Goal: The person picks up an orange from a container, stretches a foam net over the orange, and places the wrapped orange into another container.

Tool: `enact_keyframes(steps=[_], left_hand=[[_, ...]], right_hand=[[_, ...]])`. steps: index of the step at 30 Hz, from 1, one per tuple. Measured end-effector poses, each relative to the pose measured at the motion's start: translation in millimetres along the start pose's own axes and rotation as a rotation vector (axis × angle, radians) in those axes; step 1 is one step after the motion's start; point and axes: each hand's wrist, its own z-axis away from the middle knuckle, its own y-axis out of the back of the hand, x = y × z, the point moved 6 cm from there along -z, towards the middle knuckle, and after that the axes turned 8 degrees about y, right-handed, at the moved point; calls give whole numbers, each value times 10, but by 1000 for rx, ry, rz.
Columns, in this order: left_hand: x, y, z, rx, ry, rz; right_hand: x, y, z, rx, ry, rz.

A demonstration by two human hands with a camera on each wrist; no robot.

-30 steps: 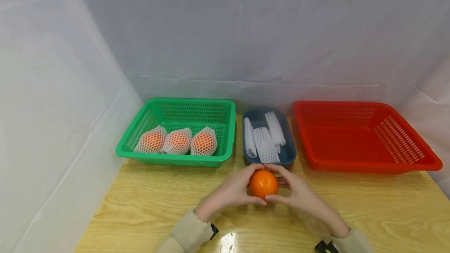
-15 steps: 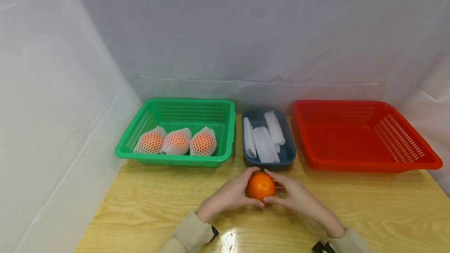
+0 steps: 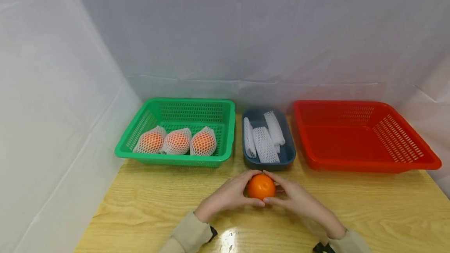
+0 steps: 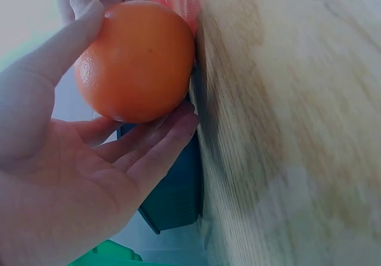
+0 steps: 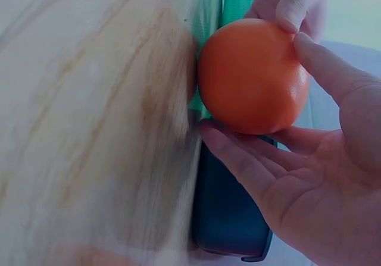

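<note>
An orange [image 3: 261, 187] sits low at the tabletop, between my two hands in front of the blue tray. My left hand [image 3: 231, 193] curves round its left side, thumb in front and fingers behind. From the other side my right hand [image 3: 296, 196] holds it in the same way, and the thumb tips nearly meet at the front. In the left wrist view the orange [image 4: 137, 62] lies against the thumb and fingers. The right wrist view shows the orange [image 5: 253, 77] right by the wooden surface; whether it bears on the table cannot be told for sure.
Behind the hands stands a blue tray [image 3: 291, 143] with several white foam nets [image 3: 266, 145]. To the left, a green basket [image 3: 175, 159] holds 3 net-wrapped oranges [image 3: 204, 142]. A red basket [image 3: 369, 166] stands at the right. White sheeting [image 3: 225, 30] hangs behind the wooden table [image 3: 151, 206].
Both hands have brought the orange slightly toward me and left, away from the blue tray. Over the last half second they have hardly moved.
</note>
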Motion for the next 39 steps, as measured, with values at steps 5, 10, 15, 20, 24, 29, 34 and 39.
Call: enact_keyframes(steps=[5, 10, 15, 20, 24, 29, 34, 39], left_hand=[[-4, -2, 3, 4, 3, -3], [1, -1, 18, -1, 12, 0], [-3, -8, 22, -6, 12, 1], [-16, -25, 14, -6, 8, 9], [-13, -27, 7, -9, 7, 19], [-15, -29, 8, -6, 11, 25], [-20, -29, 11, -4, 14, 32], [-16, -26, 8, 0, 14, 28]], right_hand=[[-36, 60, -30, 34, 30, -32], [-130, 263, -145, 198, 142, 69], [-177, 485, -298, 373, 178, 234], [-91, 575, -507, 427, 91, 397], [53, 591, -674, 425, -13, 489], [239, 571, -804, 361, -153, 540], [313, 555, -852, 324, -201, 557], [353, 564, -889, 341, -214, 521]])
